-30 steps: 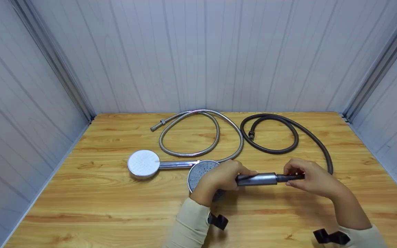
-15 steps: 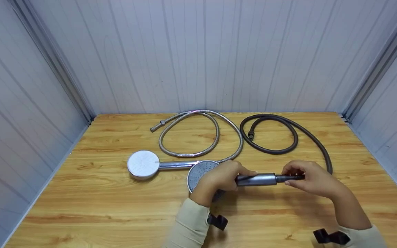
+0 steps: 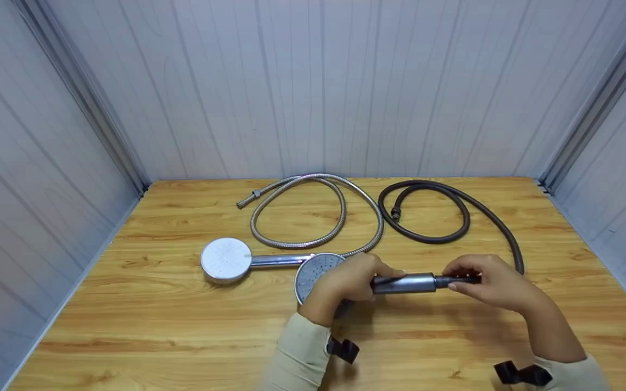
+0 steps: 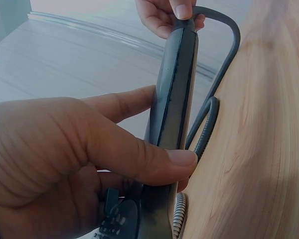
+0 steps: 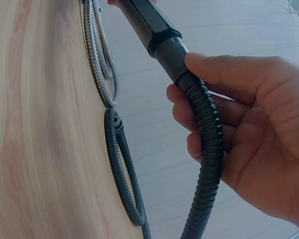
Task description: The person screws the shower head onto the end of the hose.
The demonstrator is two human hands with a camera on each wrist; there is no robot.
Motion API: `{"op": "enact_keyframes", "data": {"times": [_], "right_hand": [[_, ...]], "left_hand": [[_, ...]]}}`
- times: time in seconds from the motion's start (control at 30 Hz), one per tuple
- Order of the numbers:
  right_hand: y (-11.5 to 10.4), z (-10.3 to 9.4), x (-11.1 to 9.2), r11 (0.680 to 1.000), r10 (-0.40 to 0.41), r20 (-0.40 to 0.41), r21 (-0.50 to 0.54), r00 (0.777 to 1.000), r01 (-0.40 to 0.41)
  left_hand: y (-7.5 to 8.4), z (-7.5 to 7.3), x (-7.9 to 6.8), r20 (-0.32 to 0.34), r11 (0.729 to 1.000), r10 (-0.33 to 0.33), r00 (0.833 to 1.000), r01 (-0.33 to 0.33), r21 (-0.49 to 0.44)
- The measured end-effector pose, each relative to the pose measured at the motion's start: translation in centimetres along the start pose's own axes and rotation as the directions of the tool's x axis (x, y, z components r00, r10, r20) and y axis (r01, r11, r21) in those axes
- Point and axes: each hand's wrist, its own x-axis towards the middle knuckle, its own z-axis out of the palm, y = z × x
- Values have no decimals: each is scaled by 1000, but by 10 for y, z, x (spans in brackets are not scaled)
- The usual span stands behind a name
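Note:
My left hand point(image 3: 348, 277) grips the handle of a grey and black shower head point(image 3: 313, 274), thumb along one flat side in the left wrist view. Its round nozzle face lies left of the hand, partly covered by the wrist. At the handle's right end sits the collar of a black ribbed shower hose point(image 5: 207, 134). My right hand point(image 3: 489, 282) pinches that collar between thumb and fingers, with the hose running across the palm in the right wrist view. Handle and collar are in line, the collar right at the handle's end.
A chrome shower head point(image 3: 226, 259) with a white face lies on the wooden table point(image 3: 155, 326) at left. Behind it a silver metal hose point(image 3: 298, 245) is coiled. The black hose's loop and free end fitting point(image 3: 395, 213) rest at back right. Pale panel walls point(image 3: 313, 87) enclose the table.
My right thumb and fingers have shifted slightly leftward along the collar. The left hand and the shower head stay in place.

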Motion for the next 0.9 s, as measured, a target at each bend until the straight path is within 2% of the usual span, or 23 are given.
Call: {"op": "enact_keyframes", "data": {"times": [0.27, 0.53, 0.9], "right_hand": [[-1, 0, 1, 1000, -2, -1, -25, 1000, 2], [-1, 1, 0, 1000, -17, 9, 1, 1000, 17], [-2, 0, 0, 999, 35, 35, 31, 999, -36]], "left_hand": [[0, 0, 0, 0, 1000, 7, 1000, -7, -3], [1, -1, 0, 0, 1000, -3, 1000, 3, -6], [0, 0, 0, 2, 1000, -13, 1000, 13, -6]]}}
